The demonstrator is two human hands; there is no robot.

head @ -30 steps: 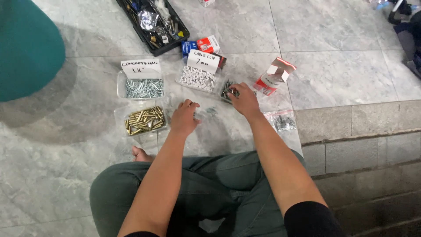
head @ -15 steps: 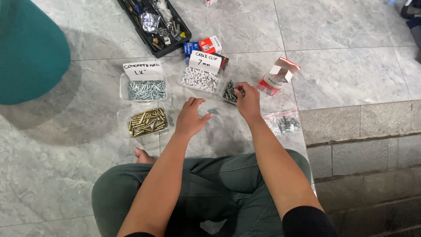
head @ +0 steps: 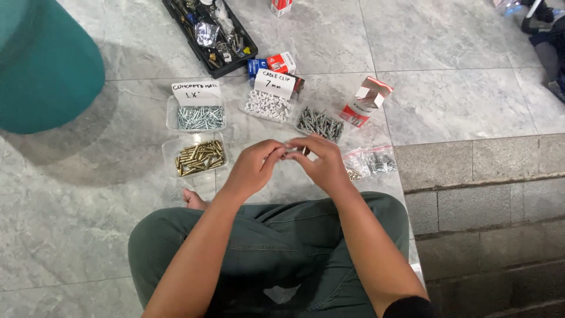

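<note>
I sit cross-legged on a grey tiled floor. My left hand (head: 254, 166) and my right hand (head: 322, 160) meet in front of me, fingertips pinched together on a small clear plastic packet (head: 292, 151) that is mostly hidden by the fingers. Just beyond the hands lie a clear tray of brass-coloured screws (head: 200, 158), a clear tray of silver nails (head: 200, 118) with a paper label, a pile of white cable clips (head: 268, 106) with a label, and a heap of dark grey screws (head: 319, 123). Small clear bags of fasteners (head: 372, 162) lie right of my right hand.
A black organiser tray of mixed hardware (head: 212, 32) lies at the top. Small red and blue boxes (head: 272, 62) and an open red-and-white carton (head: 366, 101) sit nearby. A teal rounded object (head: 44, 65) fills the upper left. A stone step edge (head: 482, 171) runs along the right.
Both hands have lifted off the floor items and come together toward me, now pinching a small packet between them. The view has shifted slightly.
</note>
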